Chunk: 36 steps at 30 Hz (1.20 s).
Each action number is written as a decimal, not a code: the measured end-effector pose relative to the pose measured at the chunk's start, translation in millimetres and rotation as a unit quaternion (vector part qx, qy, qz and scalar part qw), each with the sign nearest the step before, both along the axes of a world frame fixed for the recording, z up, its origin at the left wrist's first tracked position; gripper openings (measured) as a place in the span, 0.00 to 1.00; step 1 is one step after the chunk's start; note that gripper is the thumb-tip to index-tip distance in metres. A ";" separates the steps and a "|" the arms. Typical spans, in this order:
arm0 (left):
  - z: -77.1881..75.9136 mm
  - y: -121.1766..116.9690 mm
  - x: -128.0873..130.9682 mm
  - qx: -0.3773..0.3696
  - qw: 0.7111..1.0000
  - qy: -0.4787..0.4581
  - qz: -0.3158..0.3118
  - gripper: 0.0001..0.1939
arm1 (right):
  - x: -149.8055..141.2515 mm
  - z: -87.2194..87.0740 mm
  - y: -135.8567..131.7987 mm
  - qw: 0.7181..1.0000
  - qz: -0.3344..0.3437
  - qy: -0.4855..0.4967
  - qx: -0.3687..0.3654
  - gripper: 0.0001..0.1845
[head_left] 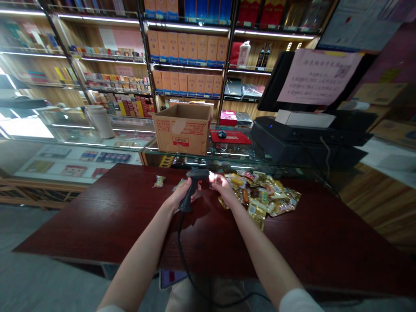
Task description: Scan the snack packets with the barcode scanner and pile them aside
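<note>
My left hand (179, 196) is wrapped round the grip of a black handheld barcode scanner (198, 174), its head pointing right and its cable running down over the table edge. In front of the scanner head, my right hand (222, 187) pinches a small snack packet (212, 177), brightly lit by the scanner and mostly hidden by fingers. Beside my right hand lies a pile of gold and clear snack packets (264, 193). To the left of my left hand sits a small wrapped snack (159, 181). Another small packet (179, 184) shows partly behind that hand.
The dark red wooden table (123, 216) spans the front. Behind it, an open cardboard box (182, 132) stands on a glass counter, with a mouse (222, 134) on a red mat (237, 137), a white cup (100, 121) and a monitor (276, 82). Stocked shelves line the back.
</note>
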State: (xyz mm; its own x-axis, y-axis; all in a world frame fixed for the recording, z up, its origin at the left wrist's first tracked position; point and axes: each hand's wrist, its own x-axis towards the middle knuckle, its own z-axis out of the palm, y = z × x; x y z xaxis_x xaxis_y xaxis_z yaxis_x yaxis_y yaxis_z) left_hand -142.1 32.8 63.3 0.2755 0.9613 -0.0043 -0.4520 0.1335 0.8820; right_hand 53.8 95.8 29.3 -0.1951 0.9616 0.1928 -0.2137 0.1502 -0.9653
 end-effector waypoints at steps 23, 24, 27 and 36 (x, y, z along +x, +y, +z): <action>-6.1 17.0 -19.8 -0.222 0.971 -0.085 0.008 0.28 | 10.1 5.4 -15.0 0.792 -0.075 -0.525 0.302 0.19; -3.0 15.6 -20.0 -0.213 0.973 -0.093 -0.007 0.28 | 4.4 3.3 -19.1 0.788 -0.041 -0.530 0.309 0.20; 7.7 11.6 -30.6 -0.161 0.983 -0.077 0.040 0.28 | -11.6 -2.8 -30.2 0.772 0.028 -0.550 0.318 0.21; -1.3 10.2 -88.5 -0.110 0.908 0.107 0.391 0.22 | -22.2 -12.0 -26.1 0.786 -0.017 -0.535 0.308 0.08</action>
